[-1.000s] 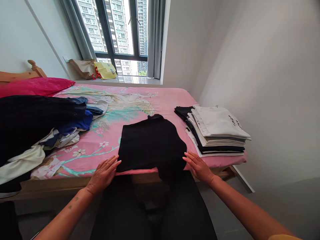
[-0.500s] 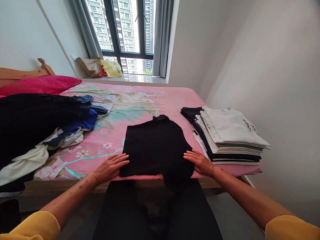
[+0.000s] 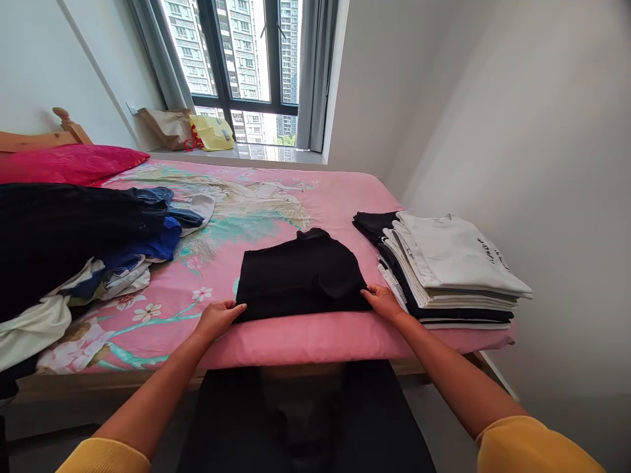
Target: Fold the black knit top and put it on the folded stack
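Observation:
A black shirt [image 3: 300, 276] lies folded on the near part of the bed, its collar pointing away from me. My left hand [image 3: 221, 318] pinches its lower left corner between thumb and fingers. On the other side, my right hand [image 3: 382, 301] grips the lower right corner the same way. The fold along the near edge runs between both hands, a little back from the mattress edge. Close to my right hand stands a stack of folded clothes [image 3: 458, 253], with a white shirt bearing dark lettering on top.
The bed [image 3: 296, 338] has a pink flowered sheet. A loose heap of clothes [image 3: 73, 230], dark, blue and white, covers its left side, with a magenta pillow [image 3: 73, 164] behind. A brown paper bag [image 3: 167, 128] and yellow bag [image 3: 211, 133] sit on the windowsill.
The shirt's lower part, including the piece hanging over the bed edge, has been folded up and away from me. My hands went from lying flat on its sides to pinching its corners.

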Available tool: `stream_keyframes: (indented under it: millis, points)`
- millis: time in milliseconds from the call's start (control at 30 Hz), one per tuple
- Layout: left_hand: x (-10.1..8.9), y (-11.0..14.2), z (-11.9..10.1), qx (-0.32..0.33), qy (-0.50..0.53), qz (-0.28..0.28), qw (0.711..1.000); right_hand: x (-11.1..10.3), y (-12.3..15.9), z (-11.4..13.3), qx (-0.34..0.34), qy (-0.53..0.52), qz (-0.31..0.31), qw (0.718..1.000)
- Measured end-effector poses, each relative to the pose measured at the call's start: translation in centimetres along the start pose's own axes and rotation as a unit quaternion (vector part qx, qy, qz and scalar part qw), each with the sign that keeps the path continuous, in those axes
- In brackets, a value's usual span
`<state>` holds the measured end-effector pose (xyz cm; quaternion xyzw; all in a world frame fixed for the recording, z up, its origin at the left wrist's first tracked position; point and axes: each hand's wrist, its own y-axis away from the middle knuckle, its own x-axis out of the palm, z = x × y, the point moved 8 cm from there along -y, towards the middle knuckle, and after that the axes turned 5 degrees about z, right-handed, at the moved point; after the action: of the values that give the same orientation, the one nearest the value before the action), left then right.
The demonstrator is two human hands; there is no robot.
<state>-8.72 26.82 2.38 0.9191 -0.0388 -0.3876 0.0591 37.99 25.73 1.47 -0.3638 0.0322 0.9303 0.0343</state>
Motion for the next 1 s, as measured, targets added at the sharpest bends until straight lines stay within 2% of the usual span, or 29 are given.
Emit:
stream_keyframes:
  millis: [167, 300, 367, 500, 567, 700, 800, 833, 900, 967, 1000]
  points:
    - [0.3, -0.2, 0.1, 0.003, 0.022, 0.013, 1.0, -0.4, 0.9, -0.6, 0.004, 0.007, -0.097, 0.995]
    - [0.0, 0.3, -0.5, -0.001, -0.053, -0.023, 0.998, -0.9, 2.9, 1.0, -0.058, 0.113, -0.152, 0.98]
    - [-0.1, 0.4, -0.9, -0.005, -0.097, -0.041, 0.994, -1.0, 3.3, 1.3, -0.054, 0.16, -0.161, 0.972]
    - [-0.2, 0.7, -1.0, -0.022, -0.135, -0.082, 0.987, -0.7, 2.7, 0.4, 0.004, 0.187, -0.145, 0.972]
    - [-0.1, 1.2, -1.0, -0.024, -0.15, -0.103, 0.983, -0.6, 2.5, 0.4, -0.003, 0.21, -0.156, 0.965]
    - [0.1, 2.1, -1.3, 0.019, -0.178, -0.147, 0.973, -0.8, 3.3, 1.0, -0.04, 0.224, -0.2, 0.953]
    - [-0.5, 2.8, -1.1, 0.06, -0.135, -0.192, 0.97, -1.6, 4.7, 2.1, -0.09, 0.191, -0.247, 0.946]
    - [-0.9, 3.0, -1.1, 0.074, -0.12, -0.21, 0.967, -1.7, 5.2, 2.8, -0.121, 0.185, -0.248, 0.943]
    - [-1.3, 3.7, -1.7, 0.125, -0.115, -0.234, 0.957, -0.9, 6.1, 4.6, -0.2, 0.192, -0.21, 0.938]
    - [-0.6, 4.4, -3.4, 0.201, -0.138, -0.219, 0.945, 0.5, 6.9, 6.3, -0.266, 0.216, -0.141, 0.929]
    - [0.2, 4.7, -4.5, 0.242, -0.152, -0.192, 0.939, 1.2, 7.2, 6.9, -0.286, 0.231, -0.109, 0.923]
